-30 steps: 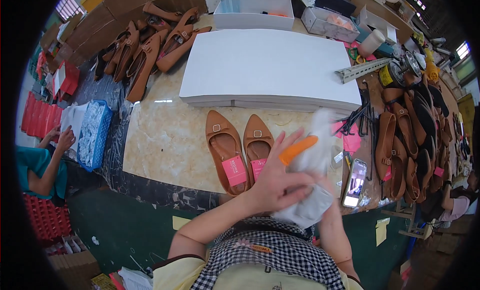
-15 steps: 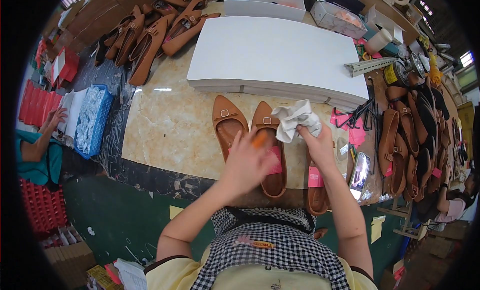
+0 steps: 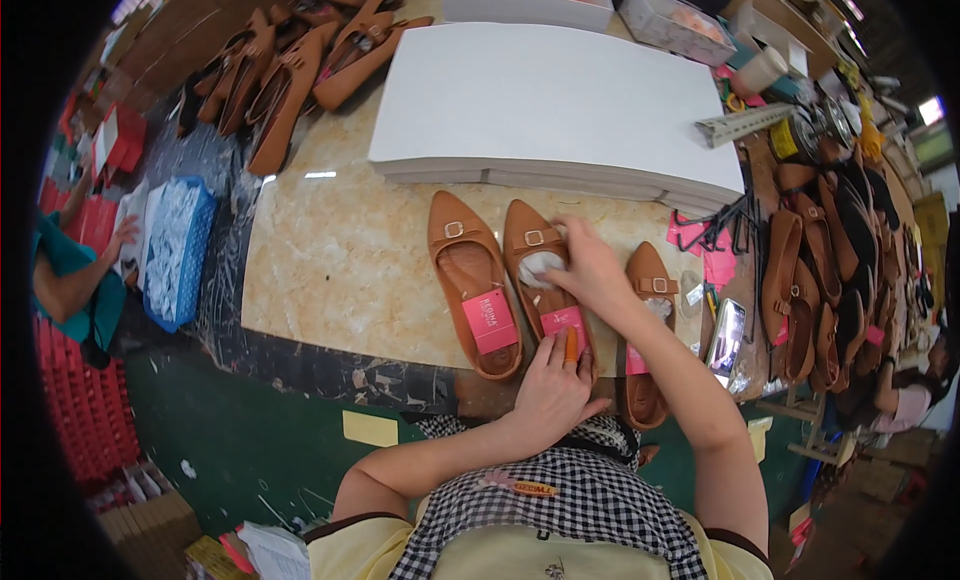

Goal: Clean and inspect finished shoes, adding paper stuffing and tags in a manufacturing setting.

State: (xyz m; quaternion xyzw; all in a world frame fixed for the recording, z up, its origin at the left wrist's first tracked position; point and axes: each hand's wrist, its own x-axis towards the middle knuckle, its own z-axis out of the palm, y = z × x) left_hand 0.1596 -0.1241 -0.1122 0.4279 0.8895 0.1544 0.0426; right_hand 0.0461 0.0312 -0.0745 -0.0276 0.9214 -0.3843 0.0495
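Three tan pointed flat shoes with small buckles lie toe-away in front of me. My left hand (image 3: 555, 388) grips the heel of the middle shoe (image 3: 523, 220), its fingers over the pink card (image 3: 566, 325) inside; one finger wears an orange cover. At the same shoe's front, my right hand (image 3: 595, 268) holds the toe's right side, thumb against white crumpled paper (image 3: 541, 266) in the opening. The left shoe (image 3: 464, 265) carries a pink card (image 3: 489, 320) near its heel. Partly under my right forearm, the right shoe (image 3: 643, 405) has white paper in its front.
A thick stack of white sheets (image 3: 550, 100) lies beyond the shoes. More tan shoes are heaped at the far left (image 3: 290, 90) and along the right (image 3: 800, 280). A phone (image 3: 727, 340) rests at right, a blue basket (image 3: 195, 260) at left beside another person's arm (image 3: 85, 270).
My right hand has brought the crumpled paper down into the middle shoe's front. My left hand has moved right and nearer to me, onto that shoe's heel. A pink card now shows in the left shoe.
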